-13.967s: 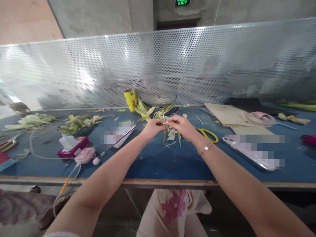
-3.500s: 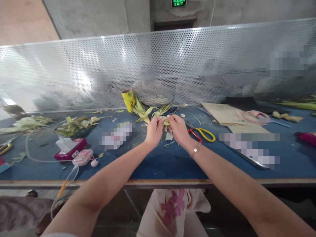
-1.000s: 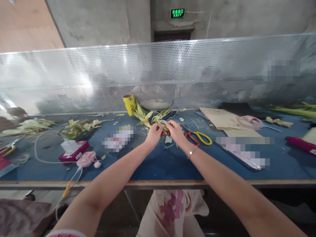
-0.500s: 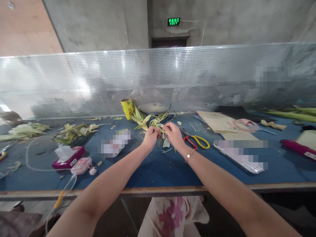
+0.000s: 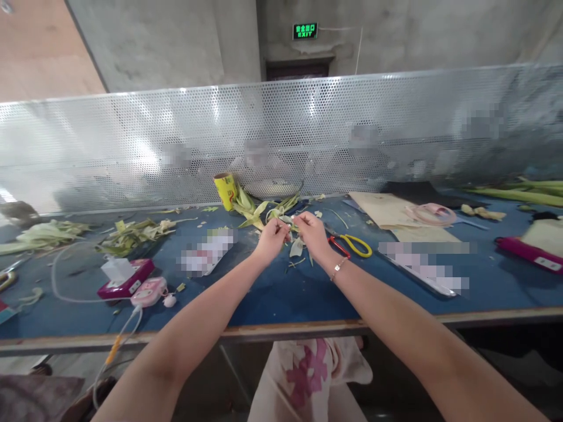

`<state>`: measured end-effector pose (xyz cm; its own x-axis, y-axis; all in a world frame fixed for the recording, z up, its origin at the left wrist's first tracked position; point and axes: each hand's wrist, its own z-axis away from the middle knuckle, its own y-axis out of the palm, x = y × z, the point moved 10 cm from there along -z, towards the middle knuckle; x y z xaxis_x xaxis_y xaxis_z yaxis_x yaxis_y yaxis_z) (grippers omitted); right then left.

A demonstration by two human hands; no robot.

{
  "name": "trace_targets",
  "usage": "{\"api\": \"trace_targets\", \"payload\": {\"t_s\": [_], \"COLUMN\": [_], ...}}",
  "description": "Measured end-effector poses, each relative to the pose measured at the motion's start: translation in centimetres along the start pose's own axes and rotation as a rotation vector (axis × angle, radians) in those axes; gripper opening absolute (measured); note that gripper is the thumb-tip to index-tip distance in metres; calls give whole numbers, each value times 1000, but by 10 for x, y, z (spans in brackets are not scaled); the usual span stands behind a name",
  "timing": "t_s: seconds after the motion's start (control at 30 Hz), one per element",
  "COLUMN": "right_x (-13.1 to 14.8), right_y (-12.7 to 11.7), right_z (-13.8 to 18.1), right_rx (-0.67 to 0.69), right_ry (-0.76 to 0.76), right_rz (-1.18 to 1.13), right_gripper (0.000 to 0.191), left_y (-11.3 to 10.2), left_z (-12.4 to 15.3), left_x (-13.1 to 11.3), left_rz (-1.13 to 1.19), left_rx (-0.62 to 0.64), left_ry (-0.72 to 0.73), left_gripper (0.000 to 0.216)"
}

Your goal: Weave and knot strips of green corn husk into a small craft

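Observation:
My left hand (image 5: 273,235) and my right hand (image 5: 311,231) meet close above the table's middle, fingertips pinched. Between them is a thin piece of pale green leaf, apparently corn husk; the fingers partly hide it. Just beyond my hands lie more corn husks (image 5: 247,210), green and curling, against a yellow tube-like roll (image 5: 225,191). A pale husk scrap (image 5: 297,247) rests below my fingers. Right of my right hand are scissors (image 5: 358,246) with red and yellow handles, their blades partly hidden.
Husk piles (image 5: 134,235) lie left on the blue table (image 5: 281,299). A magenta power strip (image 5: 143,275), pink case (image 5: 149,291) and cable stand near the left front. A blurred flat item (image 5: 209,252) and beige card (image 5: 378,211) flank my arms. A perforated metal screen (image 5: 281,132) closes the back.
My view has shifted slightly, so the table sits a little higher in the picture. Both hands stay together at the same spot, fingers still pinched, with small finger movements.

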<state>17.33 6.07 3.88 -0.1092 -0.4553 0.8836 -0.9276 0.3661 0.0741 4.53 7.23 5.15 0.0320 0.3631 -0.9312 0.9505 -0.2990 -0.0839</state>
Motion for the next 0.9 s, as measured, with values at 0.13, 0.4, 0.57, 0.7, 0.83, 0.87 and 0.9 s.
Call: {"api": "trace_targets", "payload": {"t_s": [0.13,0.4,0.57,0.7,0.83,0.87,0.9], "right_x": [-3,-11,-18,-4,8,10,10], "right_y": [-6,7,24,19,17,17,17], "right_z": [-2,1,4,5,8,8,9], "right_rx": [-63,38,154,139,140,141,143], "right_ry": [-13,81,98,-3,-60,-58,-50], "right_rz": [-22,-50,-43,21,102,104,105], "right_gripper": [29,38,46,39,34,33,32], "left_y": [5,-5,-11,-3,9,9,9], "left_z": [1,-2,-3,0,4,5,5], "left_x": [1,9,12,21,33,34,34], "left_rz": [-18,49,83,267,434,443,444], "left_rx": [26,-43,-101,-59,6,7,1], "left_ry": [-6,4,-22,-122,-263,-279,-282], "left_gripper": [18,19,22,21,23,24,24]}}
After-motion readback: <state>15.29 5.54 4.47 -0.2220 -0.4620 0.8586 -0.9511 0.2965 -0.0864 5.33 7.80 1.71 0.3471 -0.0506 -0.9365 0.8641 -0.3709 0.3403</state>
